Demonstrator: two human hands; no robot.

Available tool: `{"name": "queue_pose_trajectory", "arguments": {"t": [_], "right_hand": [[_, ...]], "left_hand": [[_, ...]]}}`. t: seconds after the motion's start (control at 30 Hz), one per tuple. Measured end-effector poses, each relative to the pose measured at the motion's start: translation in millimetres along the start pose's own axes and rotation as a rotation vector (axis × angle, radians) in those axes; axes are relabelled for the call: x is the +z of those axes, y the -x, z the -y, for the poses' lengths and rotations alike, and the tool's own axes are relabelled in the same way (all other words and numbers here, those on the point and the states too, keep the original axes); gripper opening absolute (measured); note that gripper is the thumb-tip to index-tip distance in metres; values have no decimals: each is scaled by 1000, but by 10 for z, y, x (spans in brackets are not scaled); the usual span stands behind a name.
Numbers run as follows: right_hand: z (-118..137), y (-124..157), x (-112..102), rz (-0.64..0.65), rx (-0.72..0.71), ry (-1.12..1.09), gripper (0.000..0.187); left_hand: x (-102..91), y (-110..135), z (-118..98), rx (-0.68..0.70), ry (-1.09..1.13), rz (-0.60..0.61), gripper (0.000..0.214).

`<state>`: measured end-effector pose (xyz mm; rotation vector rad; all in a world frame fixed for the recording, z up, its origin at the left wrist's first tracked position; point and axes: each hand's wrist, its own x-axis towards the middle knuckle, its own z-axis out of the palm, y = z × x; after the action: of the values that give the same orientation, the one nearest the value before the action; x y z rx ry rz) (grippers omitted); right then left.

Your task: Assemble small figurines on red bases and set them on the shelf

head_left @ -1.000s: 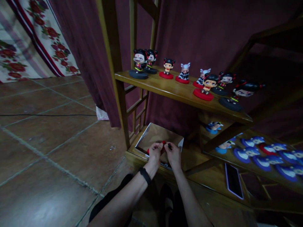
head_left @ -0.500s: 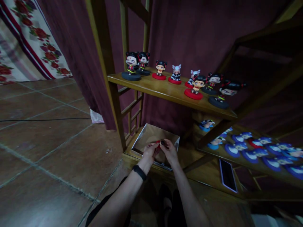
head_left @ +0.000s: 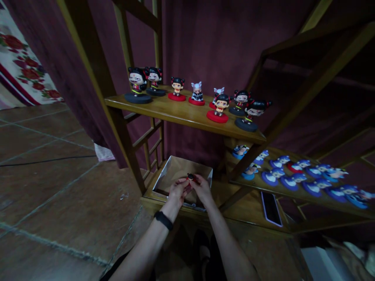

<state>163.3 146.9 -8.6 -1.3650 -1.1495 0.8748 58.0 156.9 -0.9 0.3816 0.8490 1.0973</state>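
L hand (head_left: 177, 191) & R hand (head_left: 202, 188) pinched closed on small doll (head_left: 190, 176) over box (head_left: 182, 167); prob. light, stiff, slick, best gripped round body.

No lettering, label, brand, number or sign can be read anywhere in the frame, from upper left to lower right.

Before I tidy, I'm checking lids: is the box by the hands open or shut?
Open: the box shows its brown inside, uncovered on top.
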Motion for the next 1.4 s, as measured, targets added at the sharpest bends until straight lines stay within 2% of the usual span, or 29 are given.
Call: {"name": "queue_pose_trajectory", "arguments": {"t": [0.13,0.23,0.4,0.47,0.73,0.93,1.07,1.23,1.4], "right_hand": [[32,-12,-65,92,-1,-75,23],[56,-11,-94,148,15,-101,25],[82,6,-91,63,-21,36,20],[69,3,-91,68,-15,51,19],[-10,-40,-82,171,60,-140,24],[40,16,-85,86,126,-252,32],[26,27,-110,106,184,-282,29],[-26,-20,-98,79,83,-270,29],[-75,-64,-103,70,-20,-188,28]], "left_hand": [[4,0,-54,23,-151,3,27],[4,-10,-83,52,-247,-3,28],[26,1,-87,145,-244,13,24],[30,9,-81,147,-241,16,24],[-10,-12,-59,110,-203,21,23],[8,-2,-79,113,-185,18,27],[12,6,-80,130,-198,4,30],[9,-30,-75,150,-266,43,33],[-2,-80,-87,257,-393,97,31]]}}
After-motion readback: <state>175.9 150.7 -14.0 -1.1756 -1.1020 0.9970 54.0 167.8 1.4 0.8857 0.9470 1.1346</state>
